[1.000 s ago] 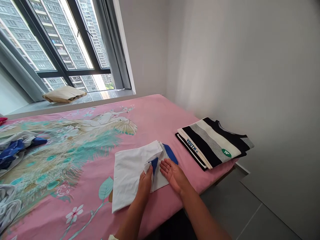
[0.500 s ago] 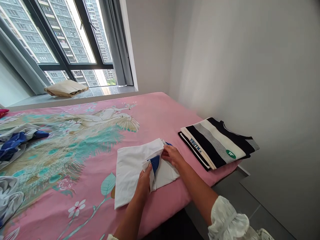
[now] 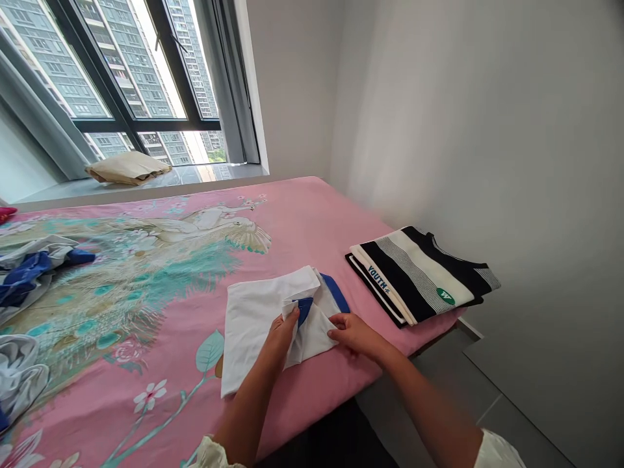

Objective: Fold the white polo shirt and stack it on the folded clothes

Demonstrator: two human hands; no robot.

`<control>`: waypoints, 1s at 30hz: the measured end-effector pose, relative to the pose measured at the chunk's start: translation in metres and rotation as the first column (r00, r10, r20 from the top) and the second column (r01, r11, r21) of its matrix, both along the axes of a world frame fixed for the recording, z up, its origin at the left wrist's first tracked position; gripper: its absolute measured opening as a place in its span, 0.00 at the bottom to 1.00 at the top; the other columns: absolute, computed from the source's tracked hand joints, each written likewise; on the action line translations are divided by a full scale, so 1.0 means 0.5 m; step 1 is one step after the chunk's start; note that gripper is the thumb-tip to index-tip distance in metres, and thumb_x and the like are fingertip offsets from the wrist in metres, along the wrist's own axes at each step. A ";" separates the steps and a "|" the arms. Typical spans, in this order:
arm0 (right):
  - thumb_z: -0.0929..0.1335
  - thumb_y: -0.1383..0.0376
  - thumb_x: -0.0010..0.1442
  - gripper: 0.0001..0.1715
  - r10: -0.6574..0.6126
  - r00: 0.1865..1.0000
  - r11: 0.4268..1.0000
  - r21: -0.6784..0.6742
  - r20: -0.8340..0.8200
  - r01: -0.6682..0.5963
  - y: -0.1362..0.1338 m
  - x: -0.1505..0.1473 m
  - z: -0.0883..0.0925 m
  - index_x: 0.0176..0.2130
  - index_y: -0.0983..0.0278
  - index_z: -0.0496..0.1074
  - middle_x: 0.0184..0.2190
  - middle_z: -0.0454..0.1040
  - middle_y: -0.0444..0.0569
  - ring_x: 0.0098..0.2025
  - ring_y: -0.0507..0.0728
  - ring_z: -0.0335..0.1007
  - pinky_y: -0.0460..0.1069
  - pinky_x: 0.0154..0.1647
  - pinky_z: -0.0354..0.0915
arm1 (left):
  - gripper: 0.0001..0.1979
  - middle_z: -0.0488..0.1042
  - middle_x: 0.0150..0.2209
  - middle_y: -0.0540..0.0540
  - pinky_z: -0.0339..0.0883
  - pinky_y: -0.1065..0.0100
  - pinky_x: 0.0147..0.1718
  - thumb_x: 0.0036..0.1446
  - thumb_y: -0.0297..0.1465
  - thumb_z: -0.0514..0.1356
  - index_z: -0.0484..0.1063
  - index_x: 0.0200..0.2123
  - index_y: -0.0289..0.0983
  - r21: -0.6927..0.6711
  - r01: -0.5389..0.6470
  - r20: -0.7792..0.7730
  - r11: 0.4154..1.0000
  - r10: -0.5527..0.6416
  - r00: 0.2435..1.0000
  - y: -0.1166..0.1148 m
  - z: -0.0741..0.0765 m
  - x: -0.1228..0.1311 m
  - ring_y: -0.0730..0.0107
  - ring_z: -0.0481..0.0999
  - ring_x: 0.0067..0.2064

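A white garment with blue trim lies partly folded near the front edge of the bed. My left hand pinches a raised fold of it, where a blue patch shows beside the thumb. At the garment's right side, my right hand has its thumb and fingertips together on the white edge, just below the blue band. The rest of the right hand's fingers curl underneath and are partly hidden.
A stack of folded striped tops sits at the bed's right corner. Crumpled blue and white clothes and another grey-white bundle lie to the left. A beige folded cloth rests on the windowsill. Pink patterned bedding covers the bed.
My right hand has moved from the garment's upper part down and right to its right edge, uncovering the blue band. My left hand keeps its pinch in nearly the same place.
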State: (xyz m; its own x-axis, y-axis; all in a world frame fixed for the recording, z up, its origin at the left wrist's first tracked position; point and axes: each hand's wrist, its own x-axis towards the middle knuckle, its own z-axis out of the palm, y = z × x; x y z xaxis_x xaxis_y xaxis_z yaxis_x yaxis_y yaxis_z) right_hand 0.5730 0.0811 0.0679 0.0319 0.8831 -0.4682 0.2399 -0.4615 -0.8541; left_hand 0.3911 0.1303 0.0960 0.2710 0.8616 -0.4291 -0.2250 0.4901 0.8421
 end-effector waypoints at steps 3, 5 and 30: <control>0.68 0.63 0.52 0.26 0.184 0.951 0.976 -0.070 -0.247 -0.207 0.018 0.003 0.015 0.51 0.64 0.63 0.41 0.74 0.52 0.20 0.48 0.71 0.39 0.13 0.58 | 0.17 0.81 0.38 0.40 0.72 0.60 0.44 0.53 0.37 0.61 0.74 0.44 0.35 0.031 0.061 -0.039 0.998 -0.060 0.997 -0.005 0.023 -0.009 0.55 0.77 0.46; 0.70 0.63 0.50 0.21 0.223 0.909 0.953 -0.117 -0.352 -0.280 0.029 0.012 0.020 0.45 0.65 0.66 0.39 0.74 0.51 0.20 0.49 0.72 0.38 0.13 0.58 | 0.17 0.80 0.40 0.40 0.71 0.60 0.44 0.53 0.37 0.61 0.74 0.45 0.35 0.053 0.107 -0.055 0.993 -0.104 0.993 -0.009 0.034 -0.014 0.54 0.77 0.47; 0.66 0.64 0.55 0.07 0.344 0.910 0.894 -0.216 -0.231 -0.393 0.025 0.060 0.026 0.36 0.65 0.67 0.22 0.68 0.39 0.13 0.45 0.63 0.38 0.14 0.59 | 0.17 0.80 0.37 0.43 0.60 0.51 0.53 0.53 0.42 0.58 0.77 0.36 0.37 0.307 0.358 -0.456 0.882 -0.194 0.869 -0.021 -0.017 0.006 0.48 0.74 0.47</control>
